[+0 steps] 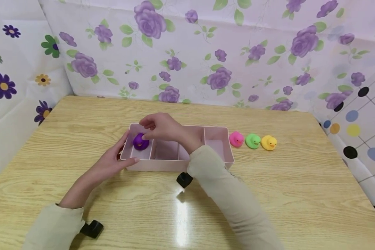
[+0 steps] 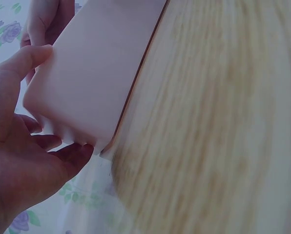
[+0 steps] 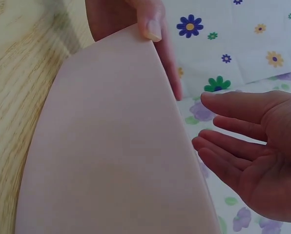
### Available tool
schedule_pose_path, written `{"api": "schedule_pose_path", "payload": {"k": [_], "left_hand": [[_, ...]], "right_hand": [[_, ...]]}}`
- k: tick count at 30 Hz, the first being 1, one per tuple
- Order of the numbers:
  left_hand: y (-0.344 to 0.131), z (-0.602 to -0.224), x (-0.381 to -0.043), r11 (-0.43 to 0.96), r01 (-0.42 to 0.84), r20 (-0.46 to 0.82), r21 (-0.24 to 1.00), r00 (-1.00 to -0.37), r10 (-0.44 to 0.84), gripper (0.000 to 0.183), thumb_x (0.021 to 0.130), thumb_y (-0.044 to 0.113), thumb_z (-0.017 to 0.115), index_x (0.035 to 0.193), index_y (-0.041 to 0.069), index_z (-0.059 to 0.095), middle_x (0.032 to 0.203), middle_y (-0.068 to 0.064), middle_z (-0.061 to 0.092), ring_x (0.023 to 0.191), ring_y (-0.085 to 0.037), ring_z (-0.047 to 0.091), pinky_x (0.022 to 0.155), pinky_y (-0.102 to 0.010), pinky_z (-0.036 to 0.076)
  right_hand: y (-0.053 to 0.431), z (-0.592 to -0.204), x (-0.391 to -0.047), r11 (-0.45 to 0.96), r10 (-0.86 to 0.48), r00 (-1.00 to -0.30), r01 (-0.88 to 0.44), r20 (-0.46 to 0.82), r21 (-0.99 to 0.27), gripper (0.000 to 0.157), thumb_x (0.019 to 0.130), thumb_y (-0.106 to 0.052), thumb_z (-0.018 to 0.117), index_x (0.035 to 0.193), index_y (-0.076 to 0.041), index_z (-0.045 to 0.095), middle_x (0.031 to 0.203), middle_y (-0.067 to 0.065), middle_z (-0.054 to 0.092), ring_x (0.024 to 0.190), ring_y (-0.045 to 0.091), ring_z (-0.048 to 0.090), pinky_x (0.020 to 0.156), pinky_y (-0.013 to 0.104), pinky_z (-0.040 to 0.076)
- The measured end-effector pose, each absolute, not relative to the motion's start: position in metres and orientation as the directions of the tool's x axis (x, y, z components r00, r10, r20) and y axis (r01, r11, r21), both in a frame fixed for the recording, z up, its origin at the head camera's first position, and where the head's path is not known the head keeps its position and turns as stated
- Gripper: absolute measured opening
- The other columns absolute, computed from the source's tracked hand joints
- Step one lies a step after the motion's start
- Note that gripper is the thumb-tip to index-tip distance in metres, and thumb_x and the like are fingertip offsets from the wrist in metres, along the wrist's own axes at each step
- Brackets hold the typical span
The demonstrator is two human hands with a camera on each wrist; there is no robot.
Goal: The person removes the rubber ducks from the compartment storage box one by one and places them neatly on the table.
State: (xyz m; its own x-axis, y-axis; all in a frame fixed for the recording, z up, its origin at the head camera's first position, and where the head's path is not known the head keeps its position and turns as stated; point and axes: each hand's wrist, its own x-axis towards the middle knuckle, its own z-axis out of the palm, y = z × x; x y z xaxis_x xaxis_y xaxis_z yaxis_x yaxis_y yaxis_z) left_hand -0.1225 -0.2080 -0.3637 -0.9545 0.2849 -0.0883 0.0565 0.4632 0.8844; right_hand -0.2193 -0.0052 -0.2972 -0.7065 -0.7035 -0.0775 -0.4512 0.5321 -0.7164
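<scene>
A pale pink box with divided compartments stands on the table. Its leftmost compartment contains a purple rubber duck. My left hand grips the box's left end, the thumb at the front rim and the fingers along the end wall; the left wrist view shows those fingers at the outer wall. Over the purple duck hovers my right hand, thumb and fingers apart. In the right wrist view the same right hand has nothing between its fingers, beside the box's top edge.
Right of the box, a pink duck, a green duck and a yellow duck sit in a row on the wooden table. Flowered cloth hangs behind the table's back edge, with patterned sheets at both sides.
</scene>
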Motion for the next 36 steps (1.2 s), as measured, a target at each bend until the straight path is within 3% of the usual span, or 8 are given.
{"api": "schedule_pose_path", "payload": {"k": [8, 13, 20, 24, 32, 36], "left_hand": [[-0.208, -0.363, -0.122, 0.455, 0.052, -0.095, 0.889, -0.951, 0.296, 0.097, 0.092, 0.024, 0.067, 0.156, 0.017, -0.005, 0.159, -0.020, 0.002, 0.141, -0.045, 0.014, 0.106, -0.061, 0.026], [-0.209, -0.362, -0.122, 0.474, 0.049, -0.105, 0.879, -0.950, 0.293, 0.097, 0.092, 0.025, 0.067, 0.156, 0.018, -0.005, 0.160, -0.019, 0.001, 0.141, -0.047, 0.013, 0.106, -0.062, 0.026], [-0.209, -0.363, -0.122, 0.473, 0.055, -0.100, 0.879, -0.950, 0.296, 0.097, 0.092, 0.025, 0.067, 0.156, 0.018, -0.005, 0.160, -0.015, 0.000, 0.141, -0.045, 0.012, 0.106, -0.062, 0.025], [-0.210, -0.363, -0.122, 0.470, 0.051, -0.102, 0.881, -0.950, 0.294, 0.097, 0.092, 0.026, 0.068, 0.156, 0.018, -0.005, 0.160, -0.015, 0.000, 0.142, -0.044, 0.011, 0.106, -0.063, 0.023], [-0.209, -0.363, -0.122, 0.460, 0.056, -0.094, 0.886, -0.950, 0.297, 0.097, 0.092, 0.024, 0.068, 0.156, 0.018, -0.005, 0.160, -0.015, 0.000, 0.142, -0.043, 0.011, 0.106, -0.062, 0.025], [-0.209, -0.363, -0.122, 0.457, 0.057, -0.093, 0.888, -0.949, 0.300, 0.096, 0.092, 0.025, 0.067, 0.156, 0.017, -0.005, 0.160, -0.015, -0.001, 0.142, -0.043, 0.011, 0.106, -0.062, 0.025]], "right_hand": [[-0.024, -0.302, -0.224, 0.540, -0.709, -0.700, -0.460, -0.087, -0.705, 0.042, 0.086, -0.012, 0.074, 0.126, 0.000, 0.063, 0.121, 0.009, 0.066, 0.108, 0.015, 0.062, 0.086, 0.014, 0.046], [-0.034, -0.307, -0.225, 0.580, -0.712, -0.698, -0.520, -0.079, -0.627, 0.039, 0.086, -0.013, 0.074, 0.123, -0.002, 0.066, 0.112, 0.006, 0.069, 0.101, 0.012, 0.062, 0.082, 0.012, 0.046], [-0.044, -0.309, -0.220, 0.632, -0.723, -0.687, -0.614, -0.075, -0.474, 0.018, 0.084, -0.014, 0.076, 0.101, -0.009, 0.073, 0.086, -0.003, 0.067, 0.082, 0.008, 0.055, 0.072, 0.014, 0.040], [-0.049, -0.314, -0.218, 0.639, -0.726, -0.685, -0.637, -0.065, -0.431, 0.017, 0.084, -0.014, 0.077, 0.100, -0.012, 0.073, 0.078, -0.004, 0.061, 0.077, 0.010, 0.050, 0.065, 0.018, 0.038], [-0.053, -0.318, -0.210, 0.673, -0.694, -0.715, -0.604, -0.083, -0.427, 0.024, 0.085, -0.007, 0.074, 0.109, -0.008, 0.070, 0.100, 0.004, 0.069, 0.081, 0.012, 0.056, 0.067, 0.017, 0.044], [-0.053, -0.321, -0.209, 0.668, -0.695, -0.716, -0.611, -0.063, -0.425, 0.021, 0.087, -0.005, 0.072, 0.107, -0.006, 0.070, 0.101, 0.004, 0.069, 0.079, 0.011, 0.056, 0.067, 0.017, 0.044]]}}
